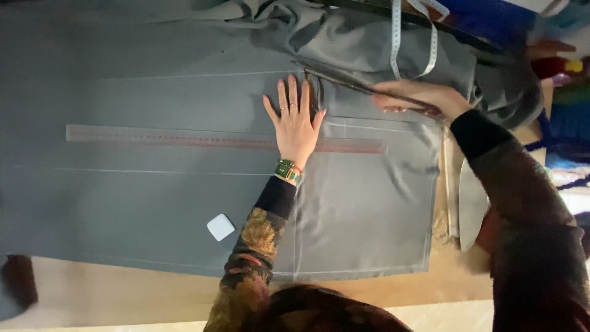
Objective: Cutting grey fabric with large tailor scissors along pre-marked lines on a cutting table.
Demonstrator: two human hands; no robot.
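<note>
Left hand (295, 123) flat, fingers spread wide, pressing on grey cloth (153, 184) over the clear ruler (184, 138), right hand (418, 97) gripping big scissors (350, 83) at the far side, white chalk (220, 227) near.

There is one view, from a camera worn on the person's head. It looks almost straight down onto the worktop (123, 295) from close above, near enough that the person's hair fills the bottom edge and both sleeves reach up into the frame. The picture takes in most of the grey fabric (153, 203) spread there.
</note>
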